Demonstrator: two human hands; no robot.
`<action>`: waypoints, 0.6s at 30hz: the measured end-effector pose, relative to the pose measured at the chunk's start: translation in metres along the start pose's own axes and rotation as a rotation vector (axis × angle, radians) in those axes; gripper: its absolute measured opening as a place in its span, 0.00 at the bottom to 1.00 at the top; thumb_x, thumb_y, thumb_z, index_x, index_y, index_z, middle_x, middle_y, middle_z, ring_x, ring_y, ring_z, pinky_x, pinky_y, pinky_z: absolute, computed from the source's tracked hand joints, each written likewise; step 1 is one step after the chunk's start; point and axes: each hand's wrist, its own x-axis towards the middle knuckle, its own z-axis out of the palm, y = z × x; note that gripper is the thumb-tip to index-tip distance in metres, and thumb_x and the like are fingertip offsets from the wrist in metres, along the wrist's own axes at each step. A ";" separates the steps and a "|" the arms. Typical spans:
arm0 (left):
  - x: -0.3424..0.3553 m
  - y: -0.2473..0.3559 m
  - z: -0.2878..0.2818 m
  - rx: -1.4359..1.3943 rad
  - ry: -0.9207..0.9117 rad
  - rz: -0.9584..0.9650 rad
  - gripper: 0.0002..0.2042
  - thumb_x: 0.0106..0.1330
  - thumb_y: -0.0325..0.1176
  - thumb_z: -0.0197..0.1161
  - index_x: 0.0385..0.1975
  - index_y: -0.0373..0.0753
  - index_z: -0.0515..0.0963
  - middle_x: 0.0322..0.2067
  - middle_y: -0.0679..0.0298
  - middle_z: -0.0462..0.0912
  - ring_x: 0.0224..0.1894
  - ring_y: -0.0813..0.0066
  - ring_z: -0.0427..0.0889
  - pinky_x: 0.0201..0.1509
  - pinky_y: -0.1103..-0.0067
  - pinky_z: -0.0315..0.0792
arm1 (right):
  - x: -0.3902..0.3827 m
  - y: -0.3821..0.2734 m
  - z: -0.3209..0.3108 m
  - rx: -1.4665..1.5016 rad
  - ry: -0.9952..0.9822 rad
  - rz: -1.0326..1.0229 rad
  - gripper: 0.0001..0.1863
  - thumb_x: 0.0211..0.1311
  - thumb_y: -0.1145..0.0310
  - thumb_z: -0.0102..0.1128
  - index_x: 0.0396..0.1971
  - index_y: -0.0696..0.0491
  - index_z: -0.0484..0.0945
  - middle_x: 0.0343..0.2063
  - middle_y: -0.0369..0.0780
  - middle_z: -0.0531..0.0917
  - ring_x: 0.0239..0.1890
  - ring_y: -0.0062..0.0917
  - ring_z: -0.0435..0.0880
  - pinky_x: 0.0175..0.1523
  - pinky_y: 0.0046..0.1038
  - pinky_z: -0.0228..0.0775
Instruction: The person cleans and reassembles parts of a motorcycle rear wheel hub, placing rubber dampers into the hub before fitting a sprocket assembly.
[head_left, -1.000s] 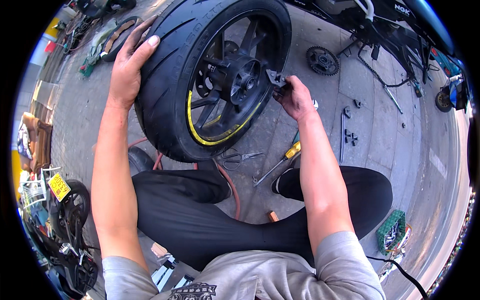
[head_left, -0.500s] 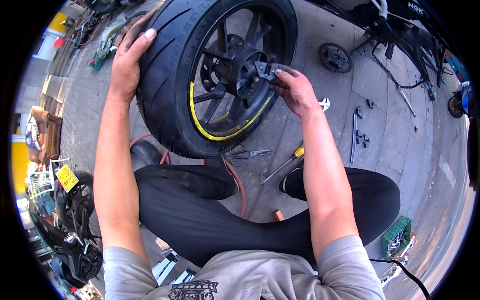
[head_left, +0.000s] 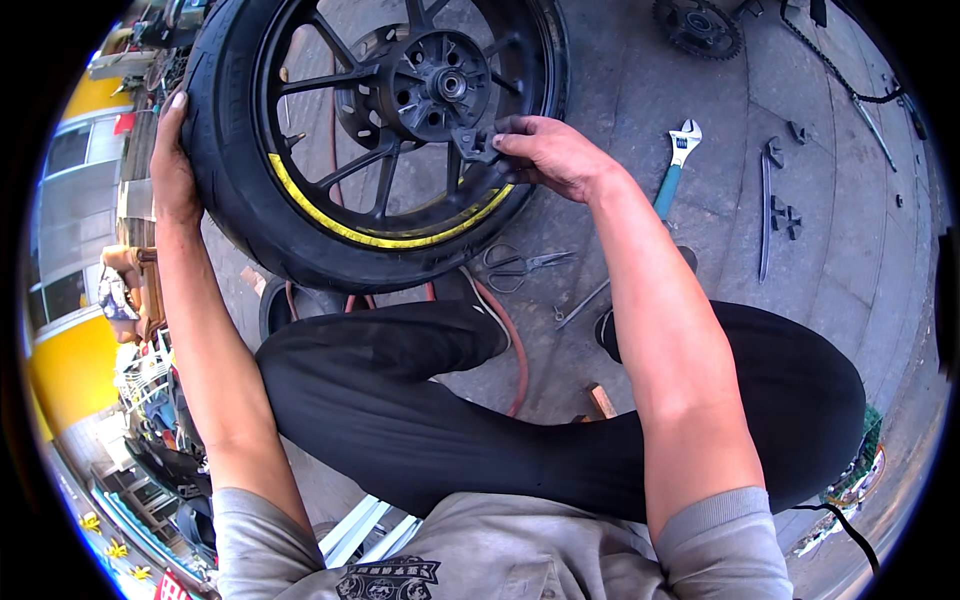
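Observation:
The black motorcycle tire [head_left: 235,180] is tilted in front of me, its spoked rim [head_left: 375,210] showing a yellow stripe and a central hub [head_left: 425,75]. My left hand [head_left: 176,170] is closed against the tire's left side, gripping it. My right hand [head_left: 555,158] pinches a black angular piece [head_left: 470,145] at the lower right of the hub, over the spokes; its lower fingers are partly in shadow.
An adjustable wrench [head_left: 672,175], a long bar [head_left: 765,230] and several small black blocks [head_left: 786,222] lie on the pavement to the right. A sprocket [head_left: 697,25] and chain [head_left: 830,65] are farther up, scissors [head_left: 550,260] and a red hose [head_left: 515,350] below the wheel.
The wheel has turned, showing its face more squarely and sitting further left in view. My right hand has carried the black piece from the rim's right side to the hub's lower part.

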 end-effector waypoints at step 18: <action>-0.009 0.013 0.005 0.078 0.127 -0.003 0.26 0.85 0.45 0.49 0.70 0.31 0.73 0.62 0.53 0.84 0.62 0.66 0.84 0.72 0.72 0.73 | 0.041 -0.001 0.108 0.686 0.305 -0.344 0.12 0.76 0.77 0.63 0.53 0.65 0.75 0.41 0.45 0.87 0.39 0.26 0.91 0.47 0.28 0.88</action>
